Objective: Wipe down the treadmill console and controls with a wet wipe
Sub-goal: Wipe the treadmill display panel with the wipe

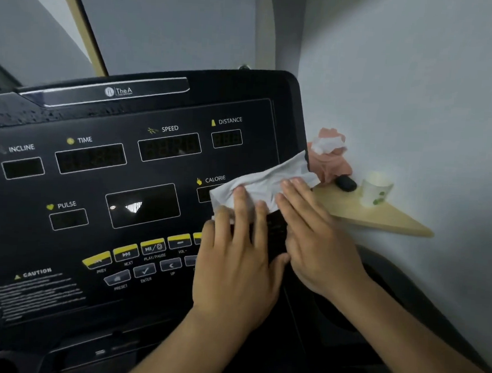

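Note:
The black treadmill console [99,182] fills the left and middle of the head view, with display windows labelled incline, time, speed, distance, calorie and pulse. A row of yellow and grey buttons [135,258] runs along its lower part. A white wet wipe [264,179] lies spread on the console's right side, over the calorie window. My left hand [234,258] presses the wipe's lower left part with straight fingers. My right hand [314,234] lies flat beside it, fingertips on the wipe's right part. Both hands hide the buttons at the right end of the row.
A wooden corner shelf [382,219] juts from the wall right of the console. On it are a crumpled pink cloth with a white tissue [330,155], a small black object [345,183] and a white paper cup [375,191]. Droplets speckle the console's top left.

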Action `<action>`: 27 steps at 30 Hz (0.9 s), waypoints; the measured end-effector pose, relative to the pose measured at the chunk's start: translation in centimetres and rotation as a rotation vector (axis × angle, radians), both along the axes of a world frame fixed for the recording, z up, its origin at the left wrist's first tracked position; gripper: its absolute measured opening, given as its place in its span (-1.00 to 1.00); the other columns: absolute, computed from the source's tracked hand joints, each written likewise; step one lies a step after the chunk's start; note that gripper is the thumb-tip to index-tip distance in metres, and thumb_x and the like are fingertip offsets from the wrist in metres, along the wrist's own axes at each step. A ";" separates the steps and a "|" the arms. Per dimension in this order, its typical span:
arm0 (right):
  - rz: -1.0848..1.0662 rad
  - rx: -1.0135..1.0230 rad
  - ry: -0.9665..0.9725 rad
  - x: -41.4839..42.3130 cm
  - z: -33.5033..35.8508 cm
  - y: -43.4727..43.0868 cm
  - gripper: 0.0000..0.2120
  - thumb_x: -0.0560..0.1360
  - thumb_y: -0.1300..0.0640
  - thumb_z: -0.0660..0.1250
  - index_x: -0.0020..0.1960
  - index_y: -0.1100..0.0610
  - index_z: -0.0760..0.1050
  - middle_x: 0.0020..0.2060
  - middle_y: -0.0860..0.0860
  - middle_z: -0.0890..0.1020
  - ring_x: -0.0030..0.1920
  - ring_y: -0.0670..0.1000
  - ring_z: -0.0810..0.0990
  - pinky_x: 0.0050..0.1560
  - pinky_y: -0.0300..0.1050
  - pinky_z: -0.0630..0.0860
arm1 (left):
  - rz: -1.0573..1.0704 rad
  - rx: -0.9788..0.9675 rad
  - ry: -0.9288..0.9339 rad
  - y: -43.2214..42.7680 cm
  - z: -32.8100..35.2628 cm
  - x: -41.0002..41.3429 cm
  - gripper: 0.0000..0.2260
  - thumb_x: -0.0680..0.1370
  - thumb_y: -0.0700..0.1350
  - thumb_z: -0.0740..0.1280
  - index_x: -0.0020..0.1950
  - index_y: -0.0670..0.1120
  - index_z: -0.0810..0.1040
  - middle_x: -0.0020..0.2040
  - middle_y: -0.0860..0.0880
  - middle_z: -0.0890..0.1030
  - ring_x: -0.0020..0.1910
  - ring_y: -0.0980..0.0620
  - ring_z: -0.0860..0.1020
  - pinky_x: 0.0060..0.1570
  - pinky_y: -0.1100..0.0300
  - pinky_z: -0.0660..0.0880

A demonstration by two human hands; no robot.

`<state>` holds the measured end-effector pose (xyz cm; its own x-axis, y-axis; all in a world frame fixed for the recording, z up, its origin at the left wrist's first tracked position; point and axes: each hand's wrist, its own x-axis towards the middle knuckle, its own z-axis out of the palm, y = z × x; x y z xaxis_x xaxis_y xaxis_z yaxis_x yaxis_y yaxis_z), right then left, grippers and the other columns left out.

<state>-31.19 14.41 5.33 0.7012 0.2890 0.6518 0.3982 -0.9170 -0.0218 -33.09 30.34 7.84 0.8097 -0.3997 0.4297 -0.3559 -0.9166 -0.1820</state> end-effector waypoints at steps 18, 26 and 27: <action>-0.089 -0.121 -0.009 3.9 5.0 0.8 -0.40 0.59 -0.10 0.02 0.54 0.20 0.15 0.55 0.16 0.13 0.56 0.13 -0.02 0.52 -0.02 -0.10 | -0.212 -0.058 -0.191 1.0 2.4 6.8 -0.37 0.59 0.06 0.06 0.57 -0.27 0.09 0.58 -0.31 0.04 0.56 -0.30 -0.05 0.51 -0.21 0.00; -0.044 -0.045 0.048 3.1 3.5 1.4 -0.37 0.58 -0.10 0.07 0.56 0.16 0.09 0.56 0.18 0.03 0.56 0.16 -0.14 0.53 0.10 -0.08 | -0.227 -0.041 -0.093 1.7 1.5 5.1 -0.27 0.61 0.17 0.05 0.58 -0.28 -0.09 0.58 -0.31 -0.12 0.56 -0.29 -0.20 0.51 -0.22 -0.04; -0.035 -0.047 0.076 1.4 1.2 1.3 -0.39 0.59 -0.10 0.07 0.55 0.16 0.11 0.56 0.18 0.05 0.56 0.17 -0.12 0.52 0.13 -0.04 | -0.257 -0.028 -0.054 2.1 -0.4 3.4 -0.25 0.60 0.20 0.08 0.58 -0.28 -0.06 0.58 -0.31 -0.09 0.56 -0.30 -0.17 0.50 -0.22 -0.01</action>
